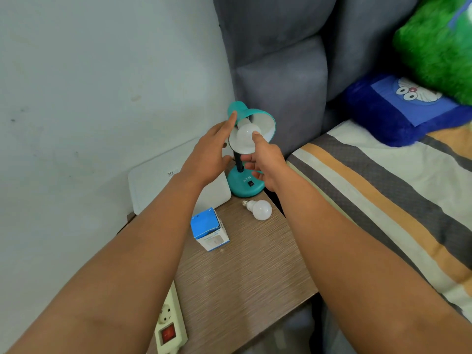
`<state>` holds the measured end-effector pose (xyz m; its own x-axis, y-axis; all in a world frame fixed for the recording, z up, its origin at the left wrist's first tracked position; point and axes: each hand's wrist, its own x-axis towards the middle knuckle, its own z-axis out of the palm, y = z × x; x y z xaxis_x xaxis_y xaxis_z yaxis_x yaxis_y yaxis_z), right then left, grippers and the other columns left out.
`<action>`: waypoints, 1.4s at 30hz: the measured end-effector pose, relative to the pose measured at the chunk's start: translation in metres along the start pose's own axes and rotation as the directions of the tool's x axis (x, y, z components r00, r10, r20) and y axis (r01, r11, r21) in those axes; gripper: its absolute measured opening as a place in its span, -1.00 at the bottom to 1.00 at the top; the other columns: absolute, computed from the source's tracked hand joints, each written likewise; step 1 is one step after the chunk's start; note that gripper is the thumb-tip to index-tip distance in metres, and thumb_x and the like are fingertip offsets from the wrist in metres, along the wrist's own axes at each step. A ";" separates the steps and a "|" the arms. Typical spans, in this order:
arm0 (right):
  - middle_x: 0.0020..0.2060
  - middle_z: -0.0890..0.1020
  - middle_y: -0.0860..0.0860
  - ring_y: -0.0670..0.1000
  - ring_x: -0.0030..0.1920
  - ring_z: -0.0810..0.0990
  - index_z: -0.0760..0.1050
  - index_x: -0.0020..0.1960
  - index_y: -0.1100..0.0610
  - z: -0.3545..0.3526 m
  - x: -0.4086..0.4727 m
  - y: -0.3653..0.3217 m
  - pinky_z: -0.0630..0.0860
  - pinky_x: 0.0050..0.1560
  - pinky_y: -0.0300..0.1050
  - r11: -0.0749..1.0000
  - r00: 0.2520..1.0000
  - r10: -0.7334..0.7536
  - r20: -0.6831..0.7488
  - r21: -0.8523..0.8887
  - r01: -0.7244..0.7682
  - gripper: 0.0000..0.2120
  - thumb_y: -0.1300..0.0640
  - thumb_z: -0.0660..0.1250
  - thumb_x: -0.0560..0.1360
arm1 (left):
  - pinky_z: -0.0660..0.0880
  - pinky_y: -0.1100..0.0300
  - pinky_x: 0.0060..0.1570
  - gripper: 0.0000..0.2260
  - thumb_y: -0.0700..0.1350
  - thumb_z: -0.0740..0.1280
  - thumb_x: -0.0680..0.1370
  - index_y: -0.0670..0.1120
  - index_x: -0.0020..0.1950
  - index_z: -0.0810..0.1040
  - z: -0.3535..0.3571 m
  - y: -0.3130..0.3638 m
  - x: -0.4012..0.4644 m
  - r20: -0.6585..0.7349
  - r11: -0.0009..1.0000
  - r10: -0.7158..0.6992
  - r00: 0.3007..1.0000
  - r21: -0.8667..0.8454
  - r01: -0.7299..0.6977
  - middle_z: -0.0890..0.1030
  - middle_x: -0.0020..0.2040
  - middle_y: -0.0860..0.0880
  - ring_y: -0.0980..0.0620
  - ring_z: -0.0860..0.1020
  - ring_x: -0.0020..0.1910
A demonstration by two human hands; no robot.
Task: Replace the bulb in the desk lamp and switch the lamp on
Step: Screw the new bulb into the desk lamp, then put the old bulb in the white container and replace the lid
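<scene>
A teal desk lamp stands at the back of a wooden bedside table (242, 277), with its shade (267, 118) tilted toward me. A white bulb (245, 136) sits inside the shade. My left hand (207, 157) rests with straight fingers against the shade's left side, the index tip at its neck. My right hand (268, 162) touches the front of that bulb with one fingertip, and its other fingers hang loosely spread below the shade. A black switch (251, 184) shows on the lamp's round base (240, 187). A second white bulb (260, 209) lies loose on the table by the base.
A blue and white bulb box (209, 229) stands mid-table. A white flat device (150, 182) leans at the back left. A power strip with a red switch (169, 325) hangs at the table's front left edge. A striped bed (383, 200) and grey headboard (281, 72) lie on the right.
</scene>
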<state>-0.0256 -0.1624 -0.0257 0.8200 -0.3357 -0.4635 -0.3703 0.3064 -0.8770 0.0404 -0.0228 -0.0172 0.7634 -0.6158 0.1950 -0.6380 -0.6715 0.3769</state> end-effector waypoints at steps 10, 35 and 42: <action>-0.09 0.64 0.09 -0.01 -0.19 0.54 0.53 0.06 0.17 0.009 -0.048 0.025 0.44 -0.26 -0.19 0.954 0.984 -0.142 0.111 -0.250 0.165 -0.85 0.12 0.26 0.58 | 0.45 0.01 0.33 -0.37 -0.09 0.40 0.58 0.02 0.61 0.23 -0.027 -0.012 -0.071 -0.101 0.983 -0.178 0.979 -0.060 0.173 0.40 0.46 -0.05 0.00 0.49 0.28; 0.31 0.51 -0.04 -0.06 0.25 0.45 0.32 0.45 0.02 0.075 0.060 0.057 0.37 0.23 -0.15 0.629 0.849 -0.296 0.439 -0.579 0.519 -0.33 -0.03 0.51 0.43 | 0.43 0.52 -0.16 -0.38 0.04 0.56 0.44 0.02 0.42 0.37 -0.010 -0.162 -0.163 -0.038 0.632 -0.700 0.713 -0.496 0.595 0.56 0.22 0.12 0.12 0.52 0.15; 0.25 0.58 -0.02 0.00 0.22 0.51 0.40 0.41 0.00 0.072 0.061 0.066 0.38 0.16 -0.18 0.591 0.839 -0.354 0.413 -0.596 0.543 -0.36 -0.10 0.52 0.40 | 0.44 0.43 -0.05 -0.34 0.01 0.60 0.40 0.08 0.44 0.42 -0.009 -0.163 -0.170 -0.074 0.627 -0.689 0.721 -0.559 0.542 0.59 0.21 0.17 0.14 0.54 0.19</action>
<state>0.0313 -0.0985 -0.1029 0.9994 -0.0218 -0.0256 -0.0333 -0.5324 -0.8458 0.0152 0.1951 -0.1040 0.9974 0.0489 -0.0521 0.0700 -0.5243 0.8486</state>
